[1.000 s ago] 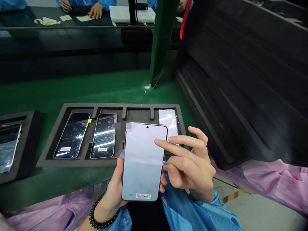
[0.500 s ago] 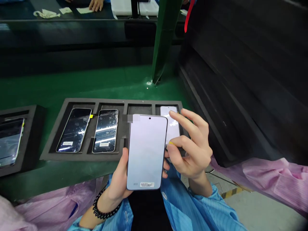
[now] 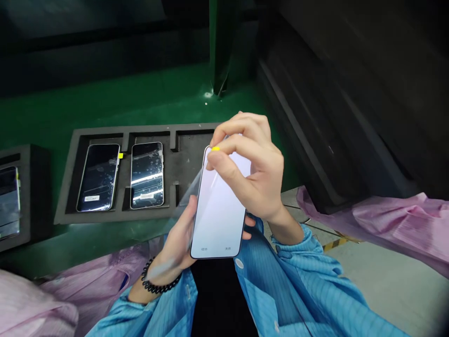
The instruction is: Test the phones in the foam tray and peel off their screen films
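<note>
A smartphone (image 3: 217, 224) with a bright, pale screen lies in my left hand (image 3: 177, 238), thumb along its left edge and fingertips showing at the right. Over its top end, my right hand (image 3: 254, 168) is closed in a pinch on a yellow tab (image 3: 215, 149). From that tab a clear protective film (image 3: 187, 196) trails toward the lower left, past my left thumb and over the wrist, blurred by motion. Small dark characters show low on the screen. My right hand hides much of the screen's upper part.
Behind the phone lies a dark foam tray (image 3: 105, 217) with two dark-screened phones, a left one (image 3: 98, 178) and a right one (image 3: 147, 175). Another tray (image 3: 38, 187) sits farther left. A green post (image 3: 220, 47) and black panel (image 3: 333, 93) stand beyond.
My right hand has moved left and up across the phone's top. The film has come away from the screen, and the label at its bottom is gone from there. The view has shifted.
</note>
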A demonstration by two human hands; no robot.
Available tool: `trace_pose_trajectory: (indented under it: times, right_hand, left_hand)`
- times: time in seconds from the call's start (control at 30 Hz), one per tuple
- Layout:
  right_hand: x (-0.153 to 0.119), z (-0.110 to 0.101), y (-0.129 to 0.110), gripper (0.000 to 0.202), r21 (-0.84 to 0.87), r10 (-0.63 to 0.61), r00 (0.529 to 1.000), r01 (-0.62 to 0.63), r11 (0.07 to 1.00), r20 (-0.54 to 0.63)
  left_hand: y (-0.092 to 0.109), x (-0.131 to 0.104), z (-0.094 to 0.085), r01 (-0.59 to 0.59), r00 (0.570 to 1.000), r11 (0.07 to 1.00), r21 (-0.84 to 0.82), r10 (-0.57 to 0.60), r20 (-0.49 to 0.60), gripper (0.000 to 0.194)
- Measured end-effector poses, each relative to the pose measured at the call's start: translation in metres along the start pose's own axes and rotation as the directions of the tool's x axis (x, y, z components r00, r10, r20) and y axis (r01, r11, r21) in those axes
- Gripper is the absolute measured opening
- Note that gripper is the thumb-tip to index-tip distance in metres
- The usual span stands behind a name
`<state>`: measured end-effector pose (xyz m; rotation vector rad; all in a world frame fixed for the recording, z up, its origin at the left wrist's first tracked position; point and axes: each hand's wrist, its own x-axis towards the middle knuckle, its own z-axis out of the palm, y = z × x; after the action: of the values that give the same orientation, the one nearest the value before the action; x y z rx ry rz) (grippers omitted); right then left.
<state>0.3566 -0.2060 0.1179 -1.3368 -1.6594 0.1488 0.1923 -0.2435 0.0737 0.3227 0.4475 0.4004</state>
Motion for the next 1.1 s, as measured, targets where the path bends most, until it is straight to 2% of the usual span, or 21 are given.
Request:
trace_pose_trajectory:
  times: [0.13,0.27,0.43,0.6,0.8,1.1]
  right_hand:
    - [0.0,-0.001,-0.005,0.035,0.041,0.082,0.992,-0.078,0.996,-0.097]
    - [-0.001,-0.001,-0.004,0.031,-0.028,0.102,0.993,-0.104,0.994,-0.057]
    - [-0.002,0.003,0.001,0.029,0.104,0.114,0.99,-0.105,0.989,-0.079]
    - [0.0,0.006,0.001,0.028,0.278,0.111,0.989,-0.08,0.957,-0.101]
    - [-0.002,0.011,0.004,0.025,0.348,0.129,0.985,-0.083,0.934,-0.111]
    - [-0.004,0.009,0.006,0.026,0.275,0.108,0.992,-0.087,0.958,-0.06]
  left_hand:
    - [0.003,-0.003,0.005,0.031,0.999,0.999,-0.041,-0.03,0.034,0.062]
    - [0.005,-0.004,0.008,0.056,0.996,0.995,-0.081,-0.05,0.077,0.064]
    - [0.005,-0.004,0.009,0.064,0.993,0.99,-0.128,-0.051,0.103,0.065]
    - [0.006,-0.003,0.012,0.043,0.995,0.987,-0.155,-0.028,0.098,0.071]
    - [0.007,-0.003,0.013,0.03,0.996,0.99,-0.14,-0.018,0.085,0.073]
    - [0.011,-0.003,0.014,0.027,1.0,0.988,-0.149,-0.026,0.013,0.07]
